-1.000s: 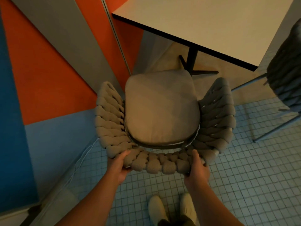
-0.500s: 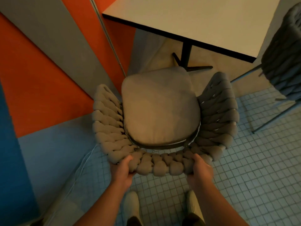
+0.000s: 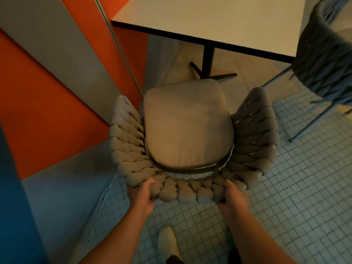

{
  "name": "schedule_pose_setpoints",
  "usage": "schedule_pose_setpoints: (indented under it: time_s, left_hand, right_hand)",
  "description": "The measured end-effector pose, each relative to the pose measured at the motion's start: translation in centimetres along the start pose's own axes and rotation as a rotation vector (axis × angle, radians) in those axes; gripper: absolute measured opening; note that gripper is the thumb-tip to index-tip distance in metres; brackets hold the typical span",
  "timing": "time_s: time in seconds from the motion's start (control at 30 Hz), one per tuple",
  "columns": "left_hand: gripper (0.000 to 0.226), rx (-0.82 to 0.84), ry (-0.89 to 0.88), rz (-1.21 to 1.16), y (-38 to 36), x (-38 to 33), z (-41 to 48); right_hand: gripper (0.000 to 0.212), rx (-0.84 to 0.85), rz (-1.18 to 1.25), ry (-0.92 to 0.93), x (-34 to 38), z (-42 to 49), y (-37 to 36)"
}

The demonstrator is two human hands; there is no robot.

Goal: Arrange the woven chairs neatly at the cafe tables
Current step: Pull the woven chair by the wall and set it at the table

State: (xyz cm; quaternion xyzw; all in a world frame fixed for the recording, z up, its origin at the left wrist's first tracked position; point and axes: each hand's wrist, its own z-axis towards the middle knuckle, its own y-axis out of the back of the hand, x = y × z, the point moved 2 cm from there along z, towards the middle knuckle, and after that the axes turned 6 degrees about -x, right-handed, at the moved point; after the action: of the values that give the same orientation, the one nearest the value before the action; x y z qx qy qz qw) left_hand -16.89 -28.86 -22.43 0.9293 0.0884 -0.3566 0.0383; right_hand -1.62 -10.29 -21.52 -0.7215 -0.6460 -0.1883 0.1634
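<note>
There are 2 chairs in view: 1 beige woven chair [image 3: 123, 141] carrying 1 seat cushion [image 3: 186, 126], and 1 grey woven chair [image 3: 327, 60]. 1 tabletop [image 3: 219, 20] stands on 1 black pedestal [image 3: 208, 60]. 2 hands show, 1 left hand [image 3: 141, 197] and 1 right hand [image 3: 232, 197], plus 1 pale shoe [image 3: 167, 242] and 1 thin white cable [image 3: 102, 199].

Forearms extended forward, left hand [image 3: 142, 195] and right hand [image 3: 231, 197] grip the woven chair [image 3: 186, 193] from behind.

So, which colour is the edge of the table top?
Black, under a pale top; the table edge shows clearly in the head view.
</note>
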Motion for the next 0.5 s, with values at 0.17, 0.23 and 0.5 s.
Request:
schedule_pose_setpoints:
  time_s: [0.17, 0.23, 0.5]
  left_hand:
    - [0.043, 0.076, 0.023, 0.059, 1.6, -2.9, 2.2]
    - [0.042, 0.106, 0.020, 0.103, 2.3, -3.8, 3.7]
    - [0.052, 0.208, 0.014, 0.223, 3.8, -5.8, 6.2]
  right_hand:
    - [0.056, -0.053, 0.061, -0.009, -3.4, -1.9, -0.9]
    - [0.054, -0.052, 0.067, -0.017, -4.6, -2.8, -1.4]
    - [0.053, 0.008, 0.056, -0.044, -6.7, -4.1, -1.5]
